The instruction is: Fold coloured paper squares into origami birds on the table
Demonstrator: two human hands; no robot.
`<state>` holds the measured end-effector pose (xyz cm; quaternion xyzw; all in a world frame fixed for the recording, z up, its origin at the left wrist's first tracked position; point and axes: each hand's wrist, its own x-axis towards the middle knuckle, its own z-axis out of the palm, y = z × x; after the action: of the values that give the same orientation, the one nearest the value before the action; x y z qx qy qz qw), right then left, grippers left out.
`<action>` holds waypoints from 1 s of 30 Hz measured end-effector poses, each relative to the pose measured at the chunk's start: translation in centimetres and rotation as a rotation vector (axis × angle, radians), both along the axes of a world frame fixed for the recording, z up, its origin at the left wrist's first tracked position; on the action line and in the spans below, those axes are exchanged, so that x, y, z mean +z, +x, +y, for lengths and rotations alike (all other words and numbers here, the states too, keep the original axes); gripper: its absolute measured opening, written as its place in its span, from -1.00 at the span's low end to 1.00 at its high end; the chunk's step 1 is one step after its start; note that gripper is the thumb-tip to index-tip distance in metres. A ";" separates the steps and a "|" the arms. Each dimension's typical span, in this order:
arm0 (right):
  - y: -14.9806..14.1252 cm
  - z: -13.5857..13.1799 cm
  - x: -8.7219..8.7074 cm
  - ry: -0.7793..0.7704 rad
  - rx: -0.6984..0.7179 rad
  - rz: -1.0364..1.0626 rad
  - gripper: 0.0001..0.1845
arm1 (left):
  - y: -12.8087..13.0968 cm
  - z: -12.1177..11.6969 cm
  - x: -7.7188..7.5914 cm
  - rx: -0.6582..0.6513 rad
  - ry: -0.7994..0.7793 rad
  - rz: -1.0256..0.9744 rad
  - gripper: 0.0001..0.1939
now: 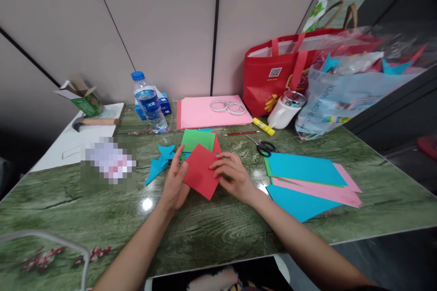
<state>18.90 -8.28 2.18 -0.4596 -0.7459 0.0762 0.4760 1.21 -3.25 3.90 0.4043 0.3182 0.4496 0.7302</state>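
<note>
Between my two hands is a square of red paper (201, 173), tilted so that one corner points toward me. My left hand (175, 179) grips its left corner, thumb on top and fingers partly behind. The fingers of my right hand (234, 175) are bent over the right corner and touch it. Just behind lies a green paper square (198, 140), with a bit of another red sheet showing at its right. Blue folded paper pieces (160, 163) lie left of the green square, close to my left hand.
Right of my hands are blue sheets (303, 168) over pink ones, and scissors (264, 146). Farther back are a pencil (242, 133), a glue stick (264, 126), pink paper (201, 111), a water bottle (150, 104), a mug (285, 111) and a red bag (262, 79). A hammer (97, 122) lies left.
</note>
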 end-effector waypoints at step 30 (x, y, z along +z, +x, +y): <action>-1.5 -0.8 0.9 -0.874 0.312 0.889 -0.41 | 0.1 -0.1 -1.3 -0.068 0.247 0.183 -0.30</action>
<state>17.36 -9.08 3.09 -0.4218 -0.4355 0.6249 0.4920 1.26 -3.38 2.56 0.5408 0.3117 0.4218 0.6576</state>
